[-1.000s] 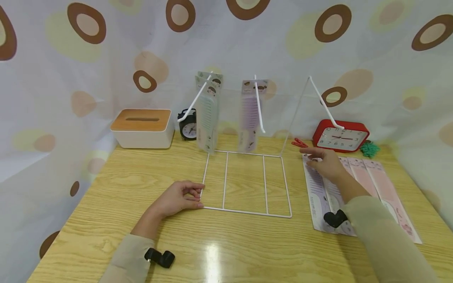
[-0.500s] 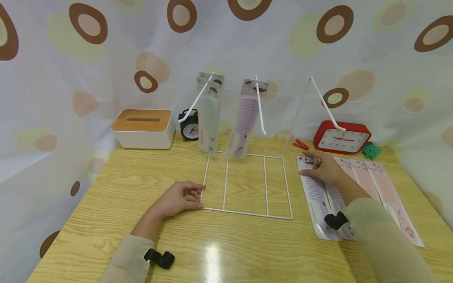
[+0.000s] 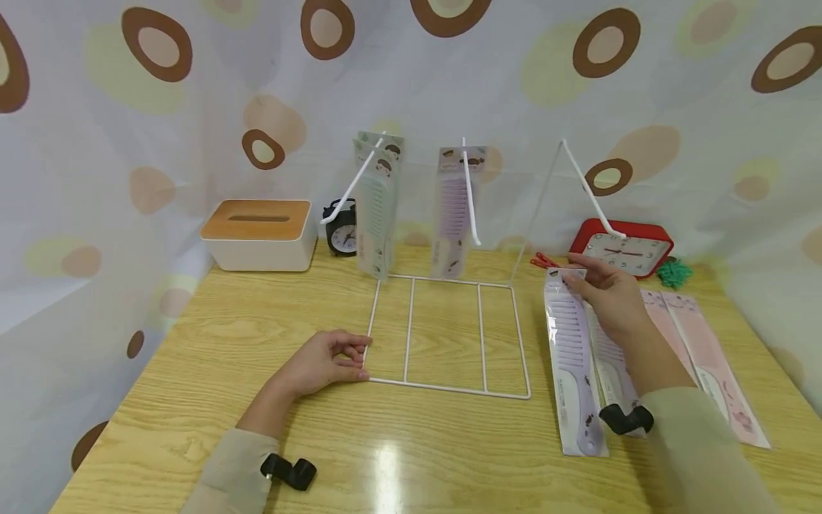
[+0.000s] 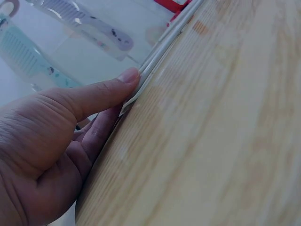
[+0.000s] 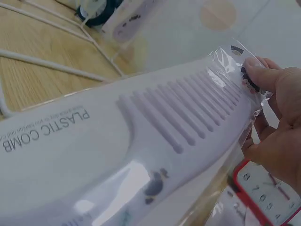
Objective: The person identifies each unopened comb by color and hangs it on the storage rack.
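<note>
My right hand [image 3: 610, 300] pinches the top of a purple comb in clear packaging [image 3: 573, 364], thumb in front. In the right wrist view the comb [image 5: 188, 117] fills much of the picture, with the thumb at its printed header. The comb's top is raised and it leans over a second packaged purple comb [image 3: 613, 350]. My left hand [image 3: 324, 363] holds the front left corner of a white wire rack [image 3: 443, 387], thumb and fingers on the wire. Green packaged combs [image 3: 375, 207] hang from the rack's left hook, and a purple packaged comb [image 3: 453, 207] from the middle one.
The right hook [image 3: 594, 196] carries nothing. Pink packaged combs [image 3: 703, 357] lie at the right. Behind stand a red clock [image 3: 655, 235], a red clip [image 3: 542, 261], a green tuft [image 3: 673, 273], a black alarm clock [image 3: 342, 235] and a tissue box [image 3: 260, 246].
My right hand has taken hold of the leftmost lying purple comb and lifted its top end off the table. My left hand stays on the rack; the hanging purple comb has swung.
</note>
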### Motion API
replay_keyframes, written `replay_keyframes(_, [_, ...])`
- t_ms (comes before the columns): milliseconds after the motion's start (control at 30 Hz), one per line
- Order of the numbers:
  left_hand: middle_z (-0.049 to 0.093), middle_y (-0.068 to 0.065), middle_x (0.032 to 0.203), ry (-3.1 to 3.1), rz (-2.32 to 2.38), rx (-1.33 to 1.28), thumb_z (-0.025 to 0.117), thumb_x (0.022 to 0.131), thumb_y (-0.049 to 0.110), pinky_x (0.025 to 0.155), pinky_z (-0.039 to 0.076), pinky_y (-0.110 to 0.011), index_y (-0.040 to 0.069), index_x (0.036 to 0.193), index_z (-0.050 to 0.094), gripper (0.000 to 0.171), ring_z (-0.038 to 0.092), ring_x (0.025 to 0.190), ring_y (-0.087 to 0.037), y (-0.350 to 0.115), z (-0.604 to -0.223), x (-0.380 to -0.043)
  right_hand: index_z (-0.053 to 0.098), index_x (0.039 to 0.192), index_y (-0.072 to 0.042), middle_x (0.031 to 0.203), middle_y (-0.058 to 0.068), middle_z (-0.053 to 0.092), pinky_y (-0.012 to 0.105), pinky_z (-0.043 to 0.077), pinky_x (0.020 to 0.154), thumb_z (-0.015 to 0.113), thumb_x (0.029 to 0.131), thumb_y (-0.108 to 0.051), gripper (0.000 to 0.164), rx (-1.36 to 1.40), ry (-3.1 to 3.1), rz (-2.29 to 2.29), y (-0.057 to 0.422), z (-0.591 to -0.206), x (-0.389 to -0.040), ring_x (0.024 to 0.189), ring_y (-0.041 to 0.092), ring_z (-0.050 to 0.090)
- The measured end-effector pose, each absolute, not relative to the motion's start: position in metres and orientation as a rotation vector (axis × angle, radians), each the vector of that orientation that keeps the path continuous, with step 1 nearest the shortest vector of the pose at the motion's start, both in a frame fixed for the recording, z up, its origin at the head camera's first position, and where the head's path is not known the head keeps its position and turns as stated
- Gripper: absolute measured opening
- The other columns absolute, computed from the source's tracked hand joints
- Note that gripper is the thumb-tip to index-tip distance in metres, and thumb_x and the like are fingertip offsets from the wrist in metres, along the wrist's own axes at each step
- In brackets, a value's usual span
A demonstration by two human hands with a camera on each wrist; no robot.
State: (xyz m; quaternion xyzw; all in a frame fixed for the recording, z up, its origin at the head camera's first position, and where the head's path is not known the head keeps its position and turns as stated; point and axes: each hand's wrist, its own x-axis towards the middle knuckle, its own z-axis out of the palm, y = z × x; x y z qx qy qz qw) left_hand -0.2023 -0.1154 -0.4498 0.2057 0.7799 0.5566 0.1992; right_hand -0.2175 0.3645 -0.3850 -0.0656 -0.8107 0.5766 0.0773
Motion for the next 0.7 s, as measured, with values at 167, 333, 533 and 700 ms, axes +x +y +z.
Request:
replay_keyframes(167, [0.060,-0.019,0.111,2.177,1.560,0.575,0.082,0.082,0.008,0.087,0.058,-0.022,-0.004,0.133,0.060,0.057,0.062,0.098,-0.021,-0.115,-0.450,-0.202,0.066,0.129,-0.012,0.086,-0.007,0.060,0.013,0.039,0.052,0.067,0.094,-0.003,0.036,0.101,-2.054,2.147,0.351,-0.361,-0.193,0.065,0.006,0.045])
replay_keyframes(333, [0.061,-0.018,0.111,2.190,1.558,0.566,0.082,0.082,0.008,0.087,0.058,-0.022,-0.004,0.133,0.060,0.057,0.062,0.098,-0.020,-0.115,-0.448,-0.202,0.071,0.116,-0.004,0.080,0.000,0.063,0.010,0.052,0.063,0.056,0.090,0.020,0.038,0.339,-1.714,2.376,0.319,-0.339,-0.168,0.063,0.005,0.052])
replay_keyframes(533, [0.061,-0.019,0.110,2.175,1.566,0.567,0.083,0.081,0.007,0.086,0.059,-0.022,-0.005,0.132,0.060,0.057,0.062,0.097,-0.019,-0.115,-0.447,-0.201,0.071,0.113,-0.001,0.089,0.005,0.073,0.019,0.059,0.069,0.056,0.088,0.024,0.039,0.614,-1.599,2.408,0.275,-0.318,-0.145,0.074,0.013,0.070])
replay_keyframes(700, [0.061,-0.018,0.110,2.172,1.569,0.562,0.083,0.081,0.007,0.086,0.059,-0.022,-0.005,0.132,0.061,0.057,0.063,0.097,-0.018,-0.113,-0.448,-0.201,0.067,0.122,0.000,0.096,0.009,0.077,0.023,0.060,0.079,0.058,0.087,0.023,0.042,0.825,-1.557,2.411,0.238,-0.291,-0.139,0.088,0.017,0.073])
